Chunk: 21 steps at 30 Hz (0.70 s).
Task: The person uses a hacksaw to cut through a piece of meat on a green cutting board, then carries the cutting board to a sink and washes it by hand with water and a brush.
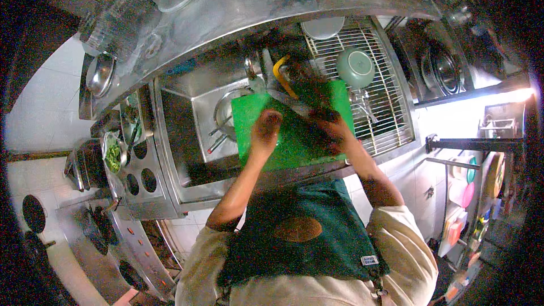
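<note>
A green cutting board (255, 156) lies across the sink's right half and the edge of the wire rack. Over its left part is my left hand (265, 131), its fingers shadowed and smeared, so whether they hold anything is unclear. At the board's right side my right hand (335, 130) looks closed, partly lost in dark shadow. A grey knife blade (290, 102), blurred, reaches from that hand toward the tap, above the board's far edge. Behind the blade shows a yellow curved handle (281, 73). No food can be made out on the board.
The steel sink (198, 161) holds a metal pan (225, 107) under the tap (250, 68). On the wire rack (391, 119) stands an upturned green bowl (356, 68). A container of green vegetables (113, 156) sits at left. A steel shelf (221, 17) runs along the back.
</note>
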Each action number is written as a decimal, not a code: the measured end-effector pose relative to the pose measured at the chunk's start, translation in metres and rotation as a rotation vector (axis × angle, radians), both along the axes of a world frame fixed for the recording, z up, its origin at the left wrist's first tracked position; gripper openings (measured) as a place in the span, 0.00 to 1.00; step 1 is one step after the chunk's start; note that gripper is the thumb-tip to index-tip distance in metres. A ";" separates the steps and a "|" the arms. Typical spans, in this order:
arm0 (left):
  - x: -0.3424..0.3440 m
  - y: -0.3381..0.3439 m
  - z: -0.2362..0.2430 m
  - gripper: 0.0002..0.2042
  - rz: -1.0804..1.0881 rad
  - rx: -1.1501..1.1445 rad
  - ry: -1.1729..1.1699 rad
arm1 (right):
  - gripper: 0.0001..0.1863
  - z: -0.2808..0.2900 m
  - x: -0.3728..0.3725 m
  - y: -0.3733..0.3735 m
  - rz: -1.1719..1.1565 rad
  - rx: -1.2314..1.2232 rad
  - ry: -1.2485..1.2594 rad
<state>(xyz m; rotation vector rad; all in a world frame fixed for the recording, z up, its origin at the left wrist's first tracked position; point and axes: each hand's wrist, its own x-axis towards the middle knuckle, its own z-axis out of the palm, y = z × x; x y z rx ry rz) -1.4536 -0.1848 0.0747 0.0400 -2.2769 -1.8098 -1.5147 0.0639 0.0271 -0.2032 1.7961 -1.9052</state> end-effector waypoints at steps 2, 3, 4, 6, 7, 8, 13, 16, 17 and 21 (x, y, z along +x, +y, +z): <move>0.006 0.028 -0.017 0.13 -0.029 0.040 -0.429 | 0.25 0.008 0.003 0.048 0.022 0.543 0.488; 0.008 0.042 -0.029 0.15 -0.090 0.056 -0.566 | 0.28 0.021 0.009 0.056 0.048 0.727 0.538; 0.010 0.056 -0.041 0.18 -0.151 0.064 -0.703 | 0.30 0.034 0.015 0.062 0.085 0.911 0.586; 0.013 0.066 -0.108 0.23 -0.346 0.048 -0.821 | 0.34 0.049 0.023 0.049 0.154 1.250 0.433; 0.023 0.076 -0.152 0.25 -0.256 0.039 -0.692 | 0.36 0.041 0.025 0.050 0.160 1.228 0.523; 0.033 0.085 -0.193 0.27 -0.163 0.015 -0.559 | 0.37 0.023 0.024 0.053 0.167 1.198 0.618; 0.037 0.124 -0.166 0.22 -0.131 0.420 -0.759 | 0.35 0.022 0.016 0.056 0.292 1.295 0.588; 0.042 0.131 -0.112 0.19 0.055 0.771 -0.695 | 0.26 0.031 0.023 0.048 0.276 1.039 0.760; 0.042 0.132 -0.095 0.18 0.114 0.853 -0.677 | 0.25 0.024 0.030 0.048 0.279 0.934 0.859; 0.050 0.102 -0.026 0.14 0.285 1.051 -0.604 | 0.20 0.054 0.030 -0.015 0.509 0.672 0.806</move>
